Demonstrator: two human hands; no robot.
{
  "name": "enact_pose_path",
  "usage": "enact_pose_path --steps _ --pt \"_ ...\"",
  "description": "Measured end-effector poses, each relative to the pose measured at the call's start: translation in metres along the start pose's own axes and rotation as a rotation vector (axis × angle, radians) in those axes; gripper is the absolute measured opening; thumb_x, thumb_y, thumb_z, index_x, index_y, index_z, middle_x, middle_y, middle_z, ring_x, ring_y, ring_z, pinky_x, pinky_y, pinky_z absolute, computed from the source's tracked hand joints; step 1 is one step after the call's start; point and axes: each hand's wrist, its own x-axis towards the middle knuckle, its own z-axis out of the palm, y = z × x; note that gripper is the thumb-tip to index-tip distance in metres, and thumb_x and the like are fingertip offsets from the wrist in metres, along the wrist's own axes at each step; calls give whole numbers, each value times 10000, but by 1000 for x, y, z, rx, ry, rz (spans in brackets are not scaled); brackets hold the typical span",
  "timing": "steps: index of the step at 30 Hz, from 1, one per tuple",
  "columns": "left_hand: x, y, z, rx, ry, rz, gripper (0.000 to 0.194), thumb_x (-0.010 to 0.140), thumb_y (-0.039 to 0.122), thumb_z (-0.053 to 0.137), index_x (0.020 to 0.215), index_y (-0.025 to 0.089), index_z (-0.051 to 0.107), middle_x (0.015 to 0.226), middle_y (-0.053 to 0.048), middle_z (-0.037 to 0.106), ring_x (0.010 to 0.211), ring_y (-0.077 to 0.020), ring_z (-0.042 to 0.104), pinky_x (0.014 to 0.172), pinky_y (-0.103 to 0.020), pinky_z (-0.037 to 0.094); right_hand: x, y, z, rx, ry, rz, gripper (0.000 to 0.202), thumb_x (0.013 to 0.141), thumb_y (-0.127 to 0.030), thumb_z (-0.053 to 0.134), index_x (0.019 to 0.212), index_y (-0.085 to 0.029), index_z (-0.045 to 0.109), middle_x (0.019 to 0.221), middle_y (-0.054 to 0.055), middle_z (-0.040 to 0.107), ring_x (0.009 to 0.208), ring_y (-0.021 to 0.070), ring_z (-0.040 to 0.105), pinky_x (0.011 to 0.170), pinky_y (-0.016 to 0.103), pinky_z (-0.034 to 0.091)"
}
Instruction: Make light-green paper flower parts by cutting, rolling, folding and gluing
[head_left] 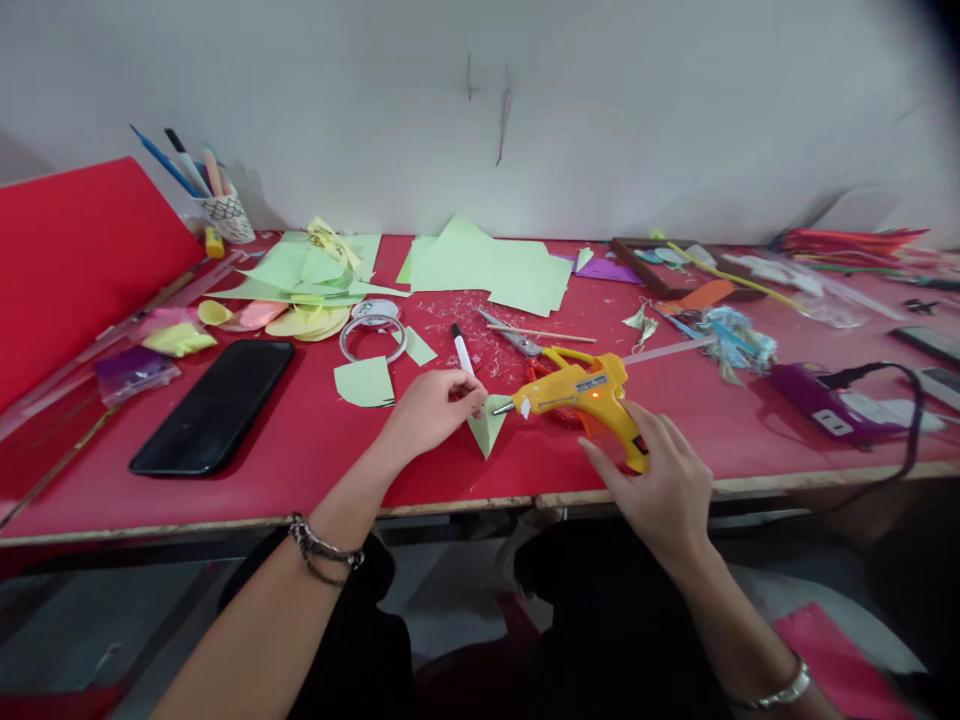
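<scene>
My left hand point(439, 412) pinches a small folded piece of light green paper point(487, 432), which tapers to a point toward the table's front edge. In my right hand point(670, 480) is a yellow hot glue gun point(581, 388), gripped by its handle, with a small orange light lit on its side. The gun's metal nozzle meets the top of the green paper, or comes very close to it. A clear glue stick point(671, 349) sticks out from the gun's back end. Behind the gun lie yellow-handled scissors point(525, 342), partly covered. A white marker point(462, 350) rests just beyond my left hand.
On the red table point(442, 482) a black phone point(214, 405) lies at left. Tape rolls point(373, 338) and green paper sheets point(465, 262) lie further back. At right are a purple power strip point(832, 405) with a black cord and a brown tray point(637, 268).
</scene>
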Motion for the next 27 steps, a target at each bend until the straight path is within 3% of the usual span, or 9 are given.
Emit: enact_pose_path --steps 11,16,23,27 --pt "0 2 -18 -88 142 -88 217 761 331 479 686 155 581 606 1 592 495 -96 484 499 -210 357 32 -8 1 41 60 -10 427 752 -461 548 1042 -147 551 812 68 616 707 189 577 556 269 437" --pt "-3 -5 -35 -94 260 -83 213 734 349 491 669 159 560 586 21 550 483 -86 437 475 -200 316 51 -14 5 99 64 13 406 760 -437 534 1064 -167 522 880 79 622 737 201 585 591 294 449" --pt "-9 -16 -61 -142 447 -158 205 707 352 511 662 158 560 570 22 561 449 -78 416 441 -194 296 91 -17 16 16 69 -127 379 809 -360 472 1097 -114 461 958 142 621 842 259 586 760 401 433" --pt "-11 -20 -62 -157 448 -156 217 707 363 518 667 155 566 566 14 557 451 -77 410 421 -189 281 107 -25 20 -1 43 -174 395 827 -338 433 1139 -97 430 965 157 612 831 268 585 728 395 439"
